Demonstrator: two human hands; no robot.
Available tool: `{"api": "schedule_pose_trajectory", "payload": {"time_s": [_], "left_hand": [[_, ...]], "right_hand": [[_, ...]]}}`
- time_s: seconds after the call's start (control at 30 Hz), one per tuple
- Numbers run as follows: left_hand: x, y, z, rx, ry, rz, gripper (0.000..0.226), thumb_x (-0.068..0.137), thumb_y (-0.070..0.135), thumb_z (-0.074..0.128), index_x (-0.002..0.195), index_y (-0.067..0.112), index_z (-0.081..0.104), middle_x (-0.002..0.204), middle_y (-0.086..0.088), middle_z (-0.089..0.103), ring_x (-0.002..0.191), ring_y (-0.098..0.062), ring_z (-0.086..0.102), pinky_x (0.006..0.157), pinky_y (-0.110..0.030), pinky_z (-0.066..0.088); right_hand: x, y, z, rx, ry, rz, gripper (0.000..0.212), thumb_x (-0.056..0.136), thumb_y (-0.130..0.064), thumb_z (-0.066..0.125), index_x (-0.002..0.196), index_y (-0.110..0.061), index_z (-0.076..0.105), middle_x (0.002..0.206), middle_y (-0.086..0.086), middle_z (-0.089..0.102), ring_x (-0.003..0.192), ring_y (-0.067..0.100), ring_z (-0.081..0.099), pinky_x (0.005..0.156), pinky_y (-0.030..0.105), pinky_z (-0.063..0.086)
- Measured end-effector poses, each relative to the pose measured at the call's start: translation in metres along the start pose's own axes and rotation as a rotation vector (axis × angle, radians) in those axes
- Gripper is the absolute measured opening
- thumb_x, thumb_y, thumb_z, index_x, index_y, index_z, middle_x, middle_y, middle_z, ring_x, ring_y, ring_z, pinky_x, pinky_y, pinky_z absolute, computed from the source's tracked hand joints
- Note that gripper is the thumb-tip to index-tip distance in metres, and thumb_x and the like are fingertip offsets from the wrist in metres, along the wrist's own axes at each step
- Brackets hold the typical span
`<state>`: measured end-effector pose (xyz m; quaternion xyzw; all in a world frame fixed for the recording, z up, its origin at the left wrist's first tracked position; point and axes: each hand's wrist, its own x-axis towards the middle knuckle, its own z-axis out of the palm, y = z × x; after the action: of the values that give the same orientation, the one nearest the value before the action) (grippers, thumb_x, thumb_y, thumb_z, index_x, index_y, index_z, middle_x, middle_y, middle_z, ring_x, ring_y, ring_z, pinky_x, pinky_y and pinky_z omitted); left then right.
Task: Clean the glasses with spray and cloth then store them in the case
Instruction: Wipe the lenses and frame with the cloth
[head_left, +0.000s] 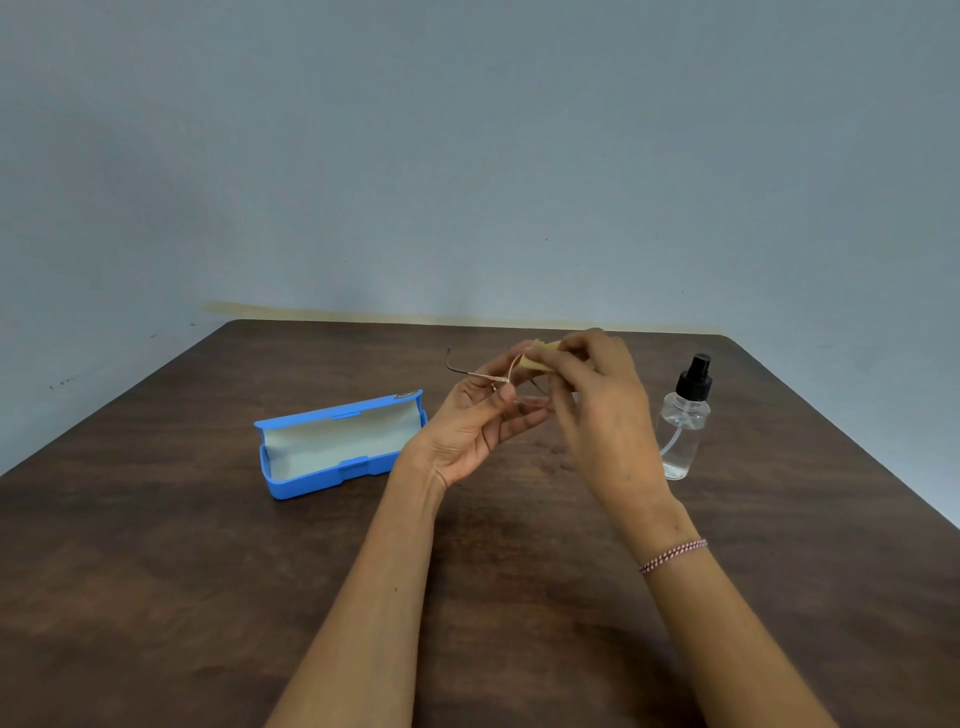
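Note:
Above the middle of the table, my left hand (480, 421) pinches thin-framed glasses (470, 372) near the hinge; one temple arm sticks out to the left. My right hand (597, 410) presses a small yellow cloth (540, 358) against a lens, and its fingers hide most of the frame. A blue glasses case (337, 449) lies open on the table to the left of my hands, its pale lining showing and nothing inside. A clear spray bottle (684, 421) with a black pump top stands upright to the right of my right hand.
The dark brown wooden table (208, 571) reaches back to a plain grey-blue wall. Its right edge runs diagonally just beyond the bottle. A beaded bracelet (672, 555) circles my right wrist.

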<state>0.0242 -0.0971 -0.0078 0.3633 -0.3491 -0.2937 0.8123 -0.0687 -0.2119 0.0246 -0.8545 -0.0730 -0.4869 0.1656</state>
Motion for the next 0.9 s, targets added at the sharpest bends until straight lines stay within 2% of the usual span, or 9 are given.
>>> {"api": "schedule_pose_trajectory", "payload": {"time_s": [0.1, 0.2, 0.4, 0.53, 0.63, 0.77, 0.9], "left_hand": [[0.0, 0.001, -0.001, -0.006, 0.016, 0.007, 0.054, 0.06, 0.026, 0.086, 0.111, 0.026, 0.07, 0.115, 0.002, 0.068, 0.089, -0.017, 0.07, 0.076, -0.026, 0.057], [0.0, 0.003, -0.003, -0.017, 0.047, 0.044, 0.055, 0.057, 0.028, 0.088, 0.109, 0.026, 0.071, 0.109, 0.0, 0.071, 0.09, -0.015, 0.07, 0.074, -0.025, 0.057], [-0.001, 0.005, -0.002, -0.042, 0.079, 0.107, 0.051, 0.054, 0.029, 0.089, 0.103, 0.026, 0.073, 0.109, -0.003, 0.071, 0.092, -0.016, 0.07, 0.073, -0.025, 0.057], [0.001, 0.004, 0.0, -0.032, 0.078, 0.068, 0.055, 0.053, 0.029, 0.09, 0.105, 0.027, 0.072, 0.111, -0.003, 0.07, 0.087, -0.018, 0.071, 0.074, -0.025, 0.057], [0.001, 0.002, 0.001, -0.026, 0.077, 0.06, 0.054, 0.054, 0.029, 0.089, 0.106, 0.028, 0.072, 0.108, -0.003, 0.071, 0.088, -0.016, 0.07, 0.072, -0.024, 0.057], [-0.001, 0.006, -0.001, -0.052, 0.08, 0.102, 0.052, 0.055, 0.028, 0.089, 0.104, 0.026, 0.072, 0.109, -0.004, 0.071, 0.092, -0.016, 0.07, 0.074, -0.025, 0.057], [-0.001, 0.005, 0.002, -0.055, 0.061, 0.06, 0.053, 0.051, 0.025, 0.09, 0.101, 0.026, 0.074, 0.107, -0.003, 0.071, 0.085, -0.017, 0.071, 0.072, -0.025, 0.058]], "right_hand": [[-0.001, 0.0, 0.003, 0.007, -0.023, -0.015, 0.038, 0.077, 0.008, 0.065, 0.111, -0.011, 0.067, 0.099, 0.007, 0.057, 0.094, 0.017, 0.049, 0.073, 0.022, 0.043], [-0.002, -0.002, 0.005, 0.076, -0.093, -0.088, 0.038, 0.079, 0.005, 0.065, 0.112, -0.012, 0.066, 0.1, 0.005, 0.057, 0.094, 0.015, 0.048, 0.074, 0.022, 0.045], [0.0, 0.007, 0.002, 0.108, -0.139, -0.101, 0.028, 0.078, 0.002, 0.067, 0.103, -0.011, 0.07, 0.094, 0.003, 0.057, 0.088, 0.015, 0.051, 0.076, 0.014, 0.039], [-0.001, 0.006, 0.005, 0.028, -0.047, -0.042, 0.032, 0.077, 0.005, 0.066, 0.106, -0.009, 0.068, 0.095, 0.006, 0.057, 0.089, 0.018, 0.051, 0.075, 0.015, 0.039], [-0.002, 0.0, 0.007, 0.05, -0.062, -0.089, 0.035, 0.077, 0.006, 0.067, 0.108, -0.008, 0.067, 0.097, 0.008, 0.058, 0.092, 0.017, 0.05, 0.074, 0.018, 0.042], [0.0, 0.004, 0.004, 0.128, -0.129, -0.138, 0.029, 0.079, 0.002, 0.068, 0.106, -0.01, 0.069, 0.094, 0.004, 0.059, 0.089, 0.013, 0.05, 0.073, 0.019, 0.043], [0.0, 0.007, 0.002, 0.045, -0.056, -0.057, 0.024, 0.083, -0.006, 0.068, 0.106, -0.011, 0.069, 0.091, 0.001, 0.062, 0.085, 0.019, 0.056, 0.069, 0.028, 0.05]]}}
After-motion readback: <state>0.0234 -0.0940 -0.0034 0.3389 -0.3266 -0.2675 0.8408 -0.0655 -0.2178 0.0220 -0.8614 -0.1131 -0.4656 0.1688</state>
